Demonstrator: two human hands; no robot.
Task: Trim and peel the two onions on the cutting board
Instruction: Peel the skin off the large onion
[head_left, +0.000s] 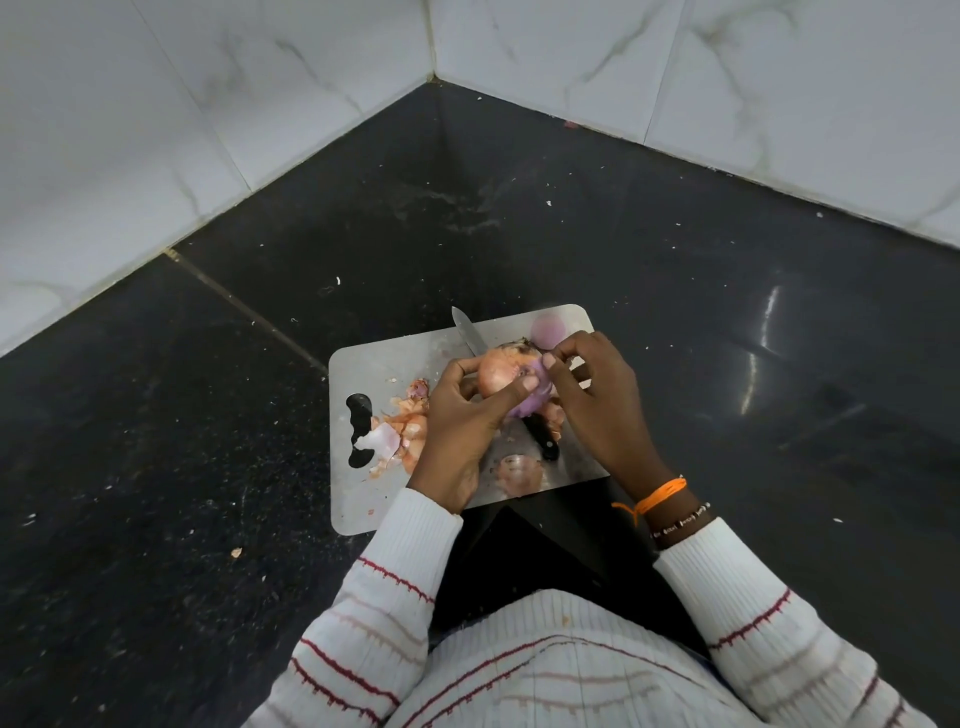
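My left hand (462, 415) grips a partly peeled onion (501, 376) above the steel cutting board (374, 364); brown skin covers its left side and purple flesh shows on the right. My right hand (597, 395) pinches the loose skin at the onion's top right edge. A peeled purple onion (548, 330) rests at the board's far right corner. A knife lies on the board under my hands, its blade (467, 330) pointing away and its black handle (540, 439) pointing toward me.
Onion skins (402, 428) are heaped on the board's left part beside its handle cut-out (358, 428). Another skin piece (519, 475) lies near the board's front edge. The board sits on a dark stone counter (208, 415) in a corner of white tiled walls (156, 130).
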